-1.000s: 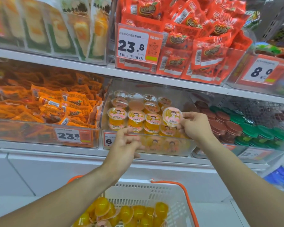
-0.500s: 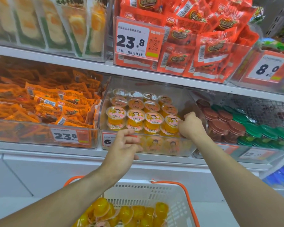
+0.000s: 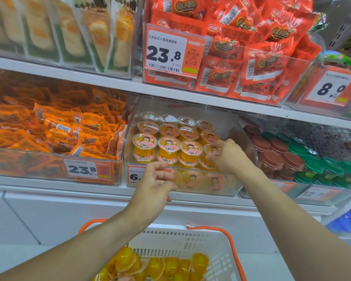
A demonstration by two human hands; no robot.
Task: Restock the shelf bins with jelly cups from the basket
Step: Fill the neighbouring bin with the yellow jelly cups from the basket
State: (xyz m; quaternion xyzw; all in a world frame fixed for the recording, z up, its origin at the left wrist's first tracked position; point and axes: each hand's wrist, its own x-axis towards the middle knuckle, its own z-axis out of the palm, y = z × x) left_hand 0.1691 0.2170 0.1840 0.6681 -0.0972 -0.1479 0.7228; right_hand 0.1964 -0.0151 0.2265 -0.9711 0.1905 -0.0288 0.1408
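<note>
Lowered, right hand (image 3: 229, 157) now hides the front-right jelly cup (image 3: 211, 151).

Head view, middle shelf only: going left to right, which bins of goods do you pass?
Bin of orange snack packets → clear bin of yellow jelly cups, with the right hand at its right side → bin of brown-lidded cups and green-lidded cups.

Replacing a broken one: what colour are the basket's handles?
Orange, on the white basket; its handles show in the head view.
</note>
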